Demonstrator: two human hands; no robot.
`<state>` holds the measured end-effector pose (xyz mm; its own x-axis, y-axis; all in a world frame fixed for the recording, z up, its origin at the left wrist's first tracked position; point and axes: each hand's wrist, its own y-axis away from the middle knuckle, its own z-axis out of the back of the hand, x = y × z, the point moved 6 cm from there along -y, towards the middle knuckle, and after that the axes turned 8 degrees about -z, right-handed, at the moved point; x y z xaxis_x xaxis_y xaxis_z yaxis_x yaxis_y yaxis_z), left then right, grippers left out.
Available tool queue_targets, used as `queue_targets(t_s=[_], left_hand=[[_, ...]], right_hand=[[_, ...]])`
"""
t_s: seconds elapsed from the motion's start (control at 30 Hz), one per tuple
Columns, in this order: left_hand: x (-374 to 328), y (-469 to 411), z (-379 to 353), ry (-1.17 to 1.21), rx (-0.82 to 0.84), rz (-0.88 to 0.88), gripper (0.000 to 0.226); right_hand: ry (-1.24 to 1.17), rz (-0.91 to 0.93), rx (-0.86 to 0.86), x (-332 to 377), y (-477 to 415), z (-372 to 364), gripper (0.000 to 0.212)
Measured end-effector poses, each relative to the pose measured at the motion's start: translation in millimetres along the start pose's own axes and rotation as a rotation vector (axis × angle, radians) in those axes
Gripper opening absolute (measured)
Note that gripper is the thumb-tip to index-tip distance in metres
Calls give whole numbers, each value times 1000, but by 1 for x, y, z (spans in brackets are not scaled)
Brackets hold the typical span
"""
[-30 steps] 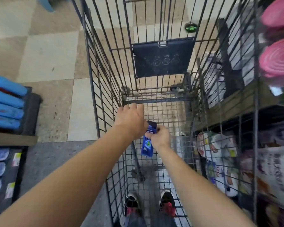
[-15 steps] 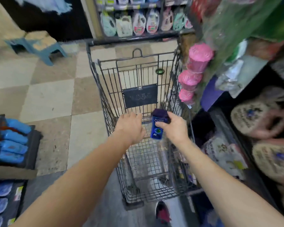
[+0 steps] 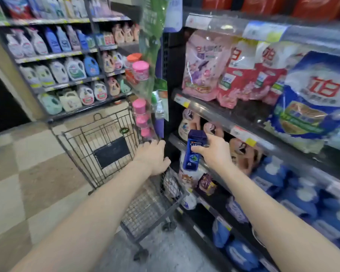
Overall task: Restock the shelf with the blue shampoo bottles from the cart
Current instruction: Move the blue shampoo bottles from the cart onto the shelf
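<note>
Blue shampoo bottle [image 3: 194, 150] in mid-air, outside the cart. From left: detergent jugs [image 3: 75, 70] on the far racks; wire cart [image 3: 112, 152] on the tiled floor; my left hand [image 3: 152, 156], fingers curled over the cart's near rim; the bottle, upright with its dark cap on top, held between thumb and fingers of my right hand [image 3: 214, 153] just in front of the shelf [image 3: 204, 112] of pouches.

blue shampoo bottle [image 3: 194, 151], black wire cart [image 3: 106, 142], pink lids [image 3: 140, 66]
</note>
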<state>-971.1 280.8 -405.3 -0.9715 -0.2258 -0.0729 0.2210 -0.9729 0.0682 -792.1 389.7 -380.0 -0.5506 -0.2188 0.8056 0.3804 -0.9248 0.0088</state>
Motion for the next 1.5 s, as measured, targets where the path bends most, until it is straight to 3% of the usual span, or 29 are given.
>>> queue_targets(t_s=[0.4, 0.63, 1.03, 1.27, 1.4, 1.5], left_hand=[[-338, 22, 91, -7, -79, -523, 61], [-557, 102, 84, -50, -81, -751, 60], [-881, 272, 59, -100, -145, -1118, 57], [-1011, 299, 29, -175, -39, -1185, 58], [-1064, 285, 25, -173, -61, -1176, 58], [-1089, 277, 25, -156, -31, -1145, 57]], right_hand=[[47, -153, -411, -85, 187, 317, 30], [-9, -295, -644, -172, 352, 465, 27], [83, -533, -897, -320, 616, 681, 31], [30, -617, -991, -394, 655, 777, 32], [29, -632, -1001, -434, 641, 826, 54], [59, -646, -987, -449, 628, 856, 54]])
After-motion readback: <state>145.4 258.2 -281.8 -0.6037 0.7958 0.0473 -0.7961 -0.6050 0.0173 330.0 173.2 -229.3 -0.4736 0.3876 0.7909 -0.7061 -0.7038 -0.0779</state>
